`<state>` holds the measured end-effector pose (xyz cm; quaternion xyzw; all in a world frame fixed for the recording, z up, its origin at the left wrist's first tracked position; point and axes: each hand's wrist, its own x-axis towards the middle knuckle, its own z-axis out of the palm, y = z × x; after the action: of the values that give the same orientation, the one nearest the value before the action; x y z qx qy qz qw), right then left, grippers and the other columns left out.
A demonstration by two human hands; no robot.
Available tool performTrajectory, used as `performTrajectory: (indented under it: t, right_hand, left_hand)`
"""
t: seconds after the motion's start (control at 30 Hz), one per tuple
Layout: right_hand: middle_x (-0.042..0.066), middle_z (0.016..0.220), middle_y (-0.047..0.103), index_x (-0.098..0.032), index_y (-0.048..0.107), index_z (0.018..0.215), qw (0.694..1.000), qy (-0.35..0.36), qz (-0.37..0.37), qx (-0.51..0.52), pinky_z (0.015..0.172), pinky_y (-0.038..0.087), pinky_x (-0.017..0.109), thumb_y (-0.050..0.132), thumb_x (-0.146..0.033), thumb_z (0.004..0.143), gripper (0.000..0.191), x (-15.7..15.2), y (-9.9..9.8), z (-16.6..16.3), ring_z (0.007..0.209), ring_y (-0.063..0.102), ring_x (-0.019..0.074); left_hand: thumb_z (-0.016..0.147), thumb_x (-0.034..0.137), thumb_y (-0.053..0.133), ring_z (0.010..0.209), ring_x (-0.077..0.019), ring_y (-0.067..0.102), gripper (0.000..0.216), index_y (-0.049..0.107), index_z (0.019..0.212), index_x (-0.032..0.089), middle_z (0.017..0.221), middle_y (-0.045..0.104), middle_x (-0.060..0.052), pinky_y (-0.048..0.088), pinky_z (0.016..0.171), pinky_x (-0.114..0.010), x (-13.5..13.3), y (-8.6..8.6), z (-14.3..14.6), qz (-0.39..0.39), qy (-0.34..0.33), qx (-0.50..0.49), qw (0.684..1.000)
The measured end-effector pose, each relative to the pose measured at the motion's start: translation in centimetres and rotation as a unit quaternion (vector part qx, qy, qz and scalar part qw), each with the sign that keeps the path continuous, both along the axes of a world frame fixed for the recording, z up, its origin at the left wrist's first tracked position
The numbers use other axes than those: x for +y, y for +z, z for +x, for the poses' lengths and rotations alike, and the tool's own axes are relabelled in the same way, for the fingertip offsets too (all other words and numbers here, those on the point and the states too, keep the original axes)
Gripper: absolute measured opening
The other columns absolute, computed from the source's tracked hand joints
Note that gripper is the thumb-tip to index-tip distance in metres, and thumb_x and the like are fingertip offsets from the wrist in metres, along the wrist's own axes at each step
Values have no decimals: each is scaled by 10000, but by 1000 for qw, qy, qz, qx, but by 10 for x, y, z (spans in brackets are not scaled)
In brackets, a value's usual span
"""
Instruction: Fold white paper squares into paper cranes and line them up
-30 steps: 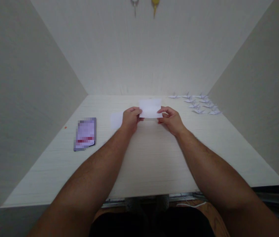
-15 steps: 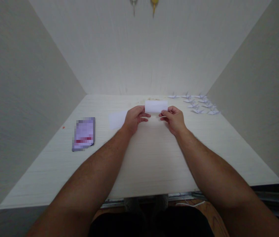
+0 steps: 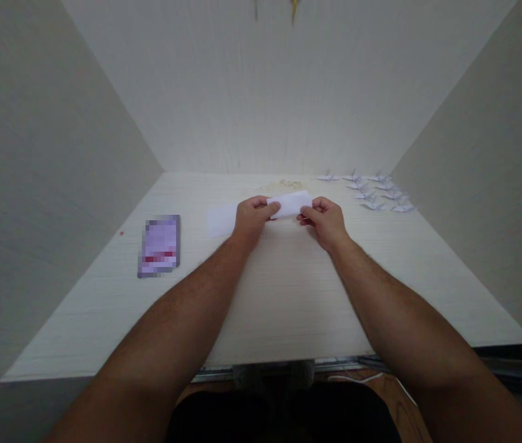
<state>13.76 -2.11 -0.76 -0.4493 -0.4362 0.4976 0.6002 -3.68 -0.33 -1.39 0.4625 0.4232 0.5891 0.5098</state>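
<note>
A white paper [image 3: 291, 203], folded into a narrow rectangle, is stretched between my two hands above the table. My left hand [image 3: 255, 218] pinches its left end, the thumb lying on the near face and the fingers behind. At the other end my right hand [image 3: 324, 218] grips the lower right corner between thumb and fingers. The strip tilts slightly, its right side a bit higher. Another white sheet [image 3: 221, 221] lies flat on the table, partly hidden behind my left hand.
Several folded paper cranes [image 3: 380, 192] stand grouped at the back right of the white table [image 3: 284, 307]. A blurred-out phone or tablet [image 3: 160, 246] lies at the left, with a small red speck [image 3: 121, 233] beside it. Walls enclose the back and both sides.
My left thumb has come onto the front of the paper and its fingers have closed behind it. The strip has gone from level to slightly tilted. The view has shifted a little.
</note>
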Motion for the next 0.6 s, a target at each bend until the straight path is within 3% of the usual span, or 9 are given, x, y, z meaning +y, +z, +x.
performTrajectory:
  t: [0.6]
  right_hand:
    - [-43,589,631,-211,529,662,1000,-10,16,-12,497,530,232,826,-320,581,327,2,-4,2,529,609,108]
  left_hand:
    - [669,370,782,521,-82,444,260,652,614,152,544,551,34,369,547,-239,-5,7,-1,7,11,84,996]
